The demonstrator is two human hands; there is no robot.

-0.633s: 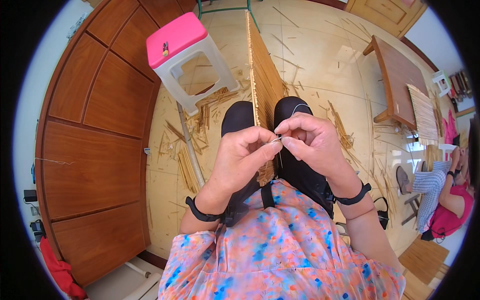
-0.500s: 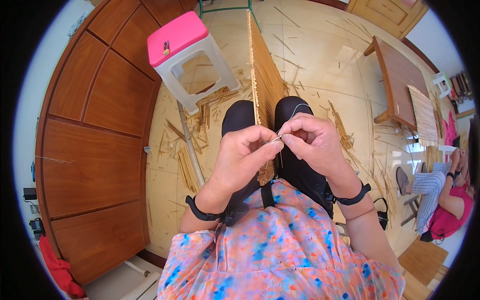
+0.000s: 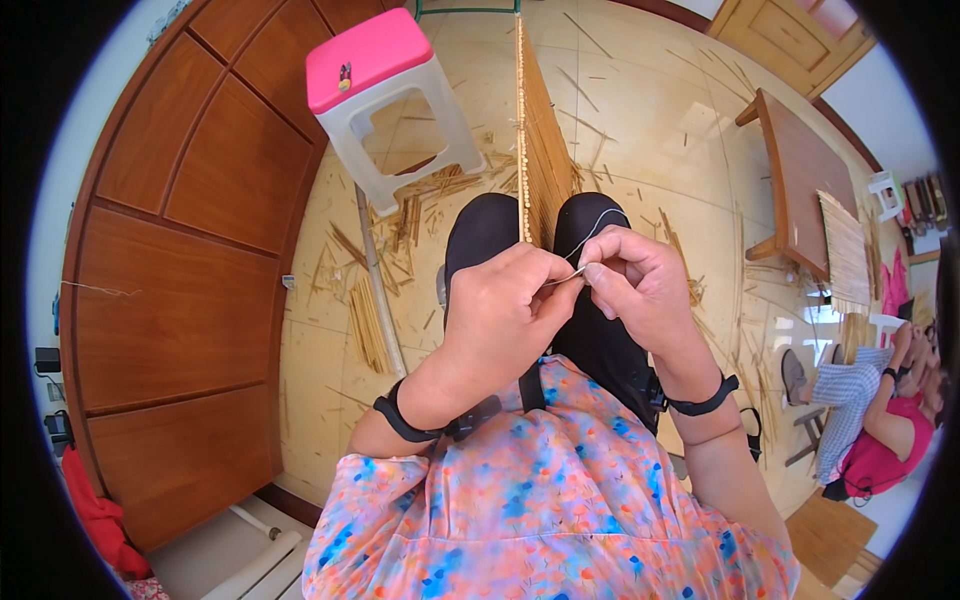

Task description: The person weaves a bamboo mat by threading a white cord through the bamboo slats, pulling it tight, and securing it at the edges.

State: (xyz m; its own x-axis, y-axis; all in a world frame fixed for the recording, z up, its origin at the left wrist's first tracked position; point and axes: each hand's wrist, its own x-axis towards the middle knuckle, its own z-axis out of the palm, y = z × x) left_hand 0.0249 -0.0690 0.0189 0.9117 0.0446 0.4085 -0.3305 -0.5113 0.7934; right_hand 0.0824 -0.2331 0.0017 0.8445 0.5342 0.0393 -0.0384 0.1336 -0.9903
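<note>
My left hand and my right hand meet above my lap, thumbs and forefingers pinched on a thin pale cord. The cord loops up over my right knee. A long panel of bundled straw-coloured strips stands on edge between my black-clad knees, its near end hidden behind my hands. The very point where the fingertips grip is small and partly covered by my fingers.
A pink-topped stool with pliers stands front left, beside a wooden cabinet. Loose strips and a pole lie on the floor. At right are a low table and another person.
The view has shifted slightly. My left hand has turned and risen, now covering the panel's lower end. Both hands stay pinched together on the cord.
</note>
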